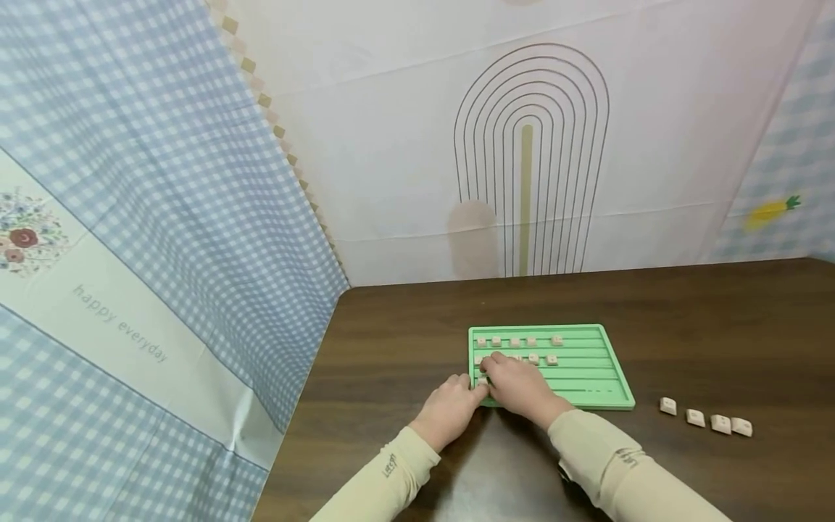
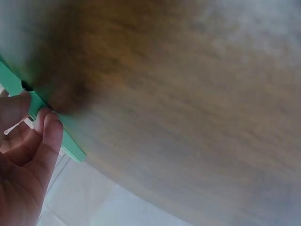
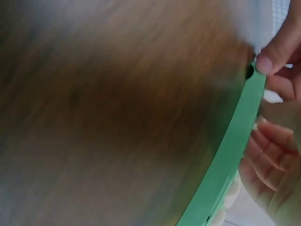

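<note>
A light green ridged tray (image 1: 590,373) lies on the table, with small cream keycaps set along its upper rows. My left hand (image 1: 450,407) grips the tray's front left corner; in the left wrist view the thumb and fingers of this left hand (image 2: 28,160) meet at the green edge. Over the tray's left part, my right hand (image 1: 520,384) pinches a keycap (image 1: 483,381) low on the left side, which its fingers partly cover. The right wrist view has the right hand (image 3: 273,160) with bent fingers behind the tray's green front edge (image 3: 225,160).
Several loose keycaps (image 1: 695,417) lie in a slanting line on the dark wooden table (image 1: 391,326), right of the tray. A white patterned cloth (image 1: 391,145) hangs behind the table, and a blue checked cloth (image 1: 196,181) hangs at the left.
</note>
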Motion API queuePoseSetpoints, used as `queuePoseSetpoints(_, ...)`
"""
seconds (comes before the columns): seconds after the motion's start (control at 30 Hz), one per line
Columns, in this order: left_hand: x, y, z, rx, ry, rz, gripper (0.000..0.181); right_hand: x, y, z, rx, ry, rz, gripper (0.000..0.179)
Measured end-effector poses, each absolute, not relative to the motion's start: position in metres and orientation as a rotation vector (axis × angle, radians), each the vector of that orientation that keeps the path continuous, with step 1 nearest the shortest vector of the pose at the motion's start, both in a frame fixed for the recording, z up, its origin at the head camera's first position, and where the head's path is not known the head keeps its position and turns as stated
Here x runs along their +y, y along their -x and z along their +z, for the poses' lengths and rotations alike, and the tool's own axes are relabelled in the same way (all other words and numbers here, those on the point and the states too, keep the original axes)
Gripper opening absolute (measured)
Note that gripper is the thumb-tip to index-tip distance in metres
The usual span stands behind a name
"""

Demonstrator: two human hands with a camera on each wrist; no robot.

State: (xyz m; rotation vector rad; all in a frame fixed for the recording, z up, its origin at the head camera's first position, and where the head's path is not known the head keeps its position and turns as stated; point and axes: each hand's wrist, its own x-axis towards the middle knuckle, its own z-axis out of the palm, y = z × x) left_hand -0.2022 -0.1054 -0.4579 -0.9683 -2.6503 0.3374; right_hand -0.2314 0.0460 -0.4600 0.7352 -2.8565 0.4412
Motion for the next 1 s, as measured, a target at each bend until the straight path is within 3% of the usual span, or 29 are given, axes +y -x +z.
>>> queuePoseSetpoints(0.53, -0.104, 0.203, -0.459, -2.667, 0.955, 0.373, 0.022, 0.047, 0.229, -0.456, -2.833, -0.698, 0.456, 0.004)
queuePoseSetpoints(0.73, -0.1, 0.205, -0.46, -2.72, 0.966, 0.315, 0.008, 0.085, 0.217, -0.446, -2.786, -0.733, 0.384, 0.011)
queuePoseSetpoints(1.0, -0.103, 0.206, -0.459, -2.807, 1.0, 0.24, 0.011, 0.168, 0.195, -0.426, -2.808, -0.615, 0.373, 0.017)
